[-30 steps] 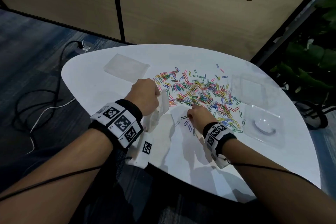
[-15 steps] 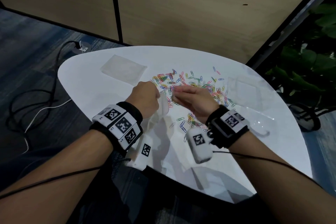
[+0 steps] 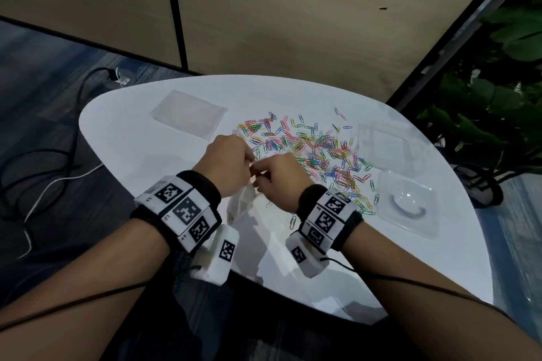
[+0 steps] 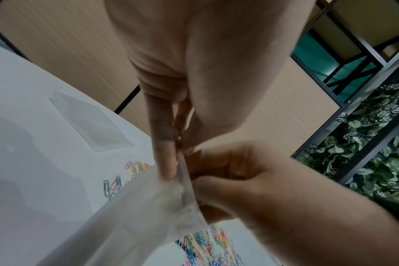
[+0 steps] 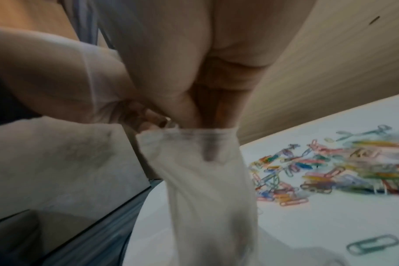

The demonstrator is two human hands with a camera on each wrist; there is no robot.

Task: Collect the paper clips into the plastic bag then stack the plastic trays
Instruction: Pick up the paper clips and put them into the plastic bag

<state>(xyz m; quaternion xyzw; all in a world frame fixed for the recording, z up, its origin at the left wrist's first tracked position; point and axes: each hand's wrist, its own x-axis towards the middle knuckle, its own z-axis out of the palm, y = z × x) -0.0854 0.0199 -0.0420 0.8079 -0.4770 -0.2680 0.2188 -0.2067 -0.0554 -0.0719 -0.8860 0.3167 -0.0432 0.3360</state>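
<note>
Head view: white table (image 3: 381, 258) by tan wall; both hands (image 3: 228, 161) pinch plastic bag (image 3: 242, 202).

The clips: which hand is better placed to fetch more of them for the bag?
Right. The left hand holds the bag by its mouth, and the right hand is nearer the clips.

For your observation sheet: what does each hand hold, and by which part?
The left hand pinches the plastic bag at its mouth; the right hand's fingers reach inside it.
</note>
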